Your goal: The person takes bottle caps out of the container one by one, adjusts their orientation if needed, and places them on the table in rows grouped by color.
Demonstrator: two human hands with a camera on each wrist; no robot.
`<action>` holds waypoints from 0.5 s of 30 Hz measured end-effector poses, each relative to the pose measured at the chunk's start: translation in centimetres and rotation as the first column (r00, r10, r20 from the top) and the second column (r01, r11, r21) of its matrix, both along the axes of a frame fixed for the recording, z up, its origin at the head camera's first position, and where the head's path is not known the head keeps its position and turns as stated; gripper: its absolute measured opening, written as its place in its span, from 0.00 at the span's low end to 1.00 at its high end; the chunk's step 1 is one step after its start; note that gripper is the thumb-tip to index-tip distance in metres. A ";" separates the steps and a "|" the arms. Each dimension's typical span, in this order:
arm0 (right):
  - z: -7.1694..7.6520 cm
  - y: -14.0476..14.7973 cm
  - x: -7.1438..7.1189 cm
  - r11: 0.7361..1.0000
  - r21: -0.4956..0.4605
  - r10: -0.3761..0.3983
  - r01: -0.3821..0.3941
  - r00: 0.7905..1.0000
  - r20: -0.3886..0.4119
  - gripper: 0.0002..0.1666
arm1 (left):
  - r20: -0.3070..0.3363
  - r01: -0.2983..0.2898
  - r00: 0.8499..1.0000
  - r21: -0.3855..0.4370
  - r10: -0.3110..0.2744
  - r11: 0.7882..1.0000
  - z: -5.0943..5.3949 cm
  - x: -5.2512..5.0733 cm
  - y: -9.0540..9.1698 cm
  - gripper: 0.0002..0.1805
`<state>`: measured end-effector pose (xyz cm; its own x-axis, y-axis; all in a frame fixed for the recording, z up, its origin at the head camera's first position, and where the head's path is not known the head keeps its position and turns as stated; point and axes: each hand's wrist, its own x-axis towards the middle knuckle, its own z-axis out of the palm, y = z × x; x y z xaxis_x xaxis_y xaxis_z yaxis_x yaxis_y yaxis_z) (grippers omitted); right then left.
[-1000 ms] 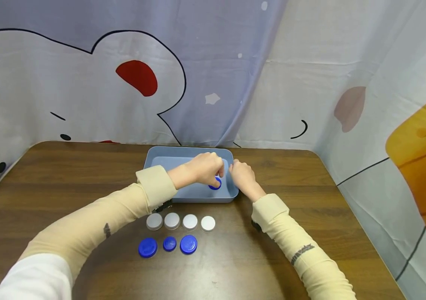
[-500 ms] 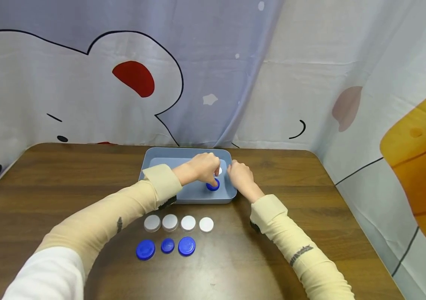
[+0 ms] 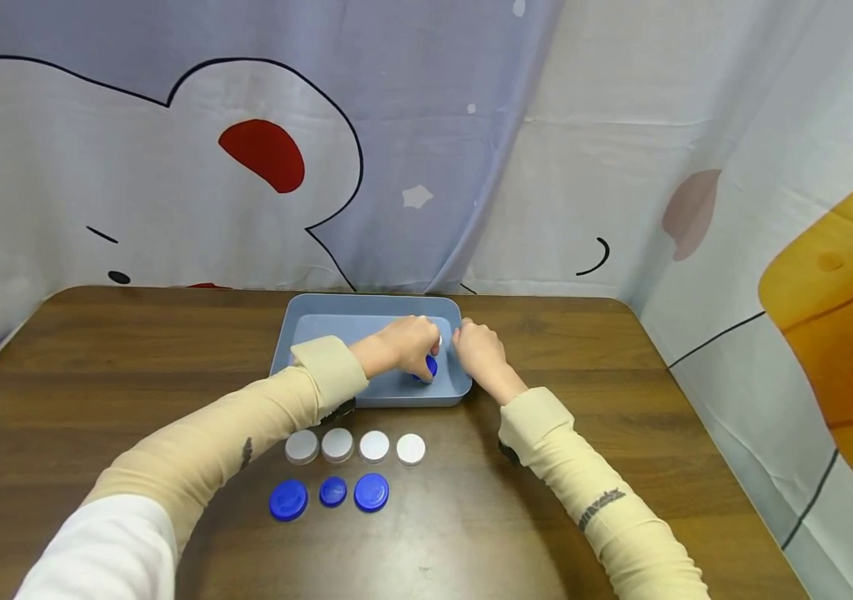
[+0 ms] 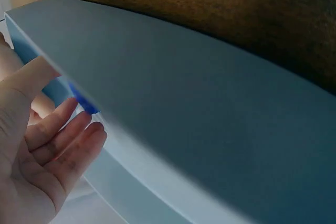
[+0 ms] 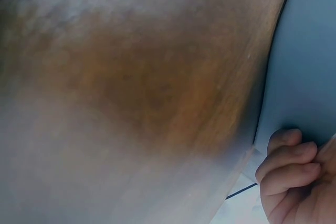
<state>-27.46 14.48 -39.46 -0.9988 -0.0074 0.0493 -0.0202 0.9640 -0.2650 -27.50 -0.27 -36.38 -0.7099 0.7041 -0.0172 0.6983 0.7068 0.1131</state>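
Inside a blue-grey tray [image 3: 366, 302], my left hand [image 3: 403, 342] pinches a blue bottle cap [image 3: 433, 365] between thumb and fingers. The left wrist view shows part of that blue cap [image 4: 84, 100] by the fingertips, the rest hidden behind the tray wall [image 4: 173, 93]. A small bit of a white cap [image 3: 439, 340] shows just beyond the left fingers. My right hand [image 3: 480, 354] grips the tray's right rim; in the right wrist view its curled fingers [image 5: 289, 174] lie against the outer wall, and the thumb is hidden there.
In front of the tray, several white caps [image 3: 374, 447] stand in a row on the wooden table [image 3: 546, 517]. Nearer me lie three blue caps [image 3: 371, 492], the middle one smaller. A printed curtain [image 3: 426, 125] hangs behind the table.
My left thumb and fingers have closed around the blue cap, which was flatter and more visible before. The right hand stays at the rim. The whole head view has shifted slightly.
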 end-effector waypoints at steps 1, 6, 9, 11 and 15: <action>0.0 0.0 0.0 1.000 0.000 0.001 -0.001 1.000 0.000 0.17 | 0.002 0.005 1.000 0.001 -0.005 1.000 -0.1 0.0 0.0 0.17; 0.0 -0.1 0.1 1.000 -0.003 0.005 -0.005 1.000 0.000 0.17 | 0.038 0.016 0.999 0.032 -0.018 0.999 -0.6 -0.2 -0.3 0.15; 0.0 -0.1 0.1 1.000 -0.005 0.002 -0.002 1.000 -0.007 0.17 | 0.064 0.021 0.998 0.059 -0.025 0.998 -0.7 -0.2 -0.4 0.13; 0.0 -0.1 0.1 1.000 -0.005 0.002 -0.002 1.000 -0.011 0.17 | 0.069 0.024 0.997 0.074 -0.029 0.997 -0.7 -0.1 -0.5 0.13; -0.1 -0.1 0.1 1.000 -0.003 0.010 -0.010 1.000 -0.017 0.17 | 0.072 0.015 0.997 0.098 -0.022 0.995 -0.9 0.1 -0.7 0.14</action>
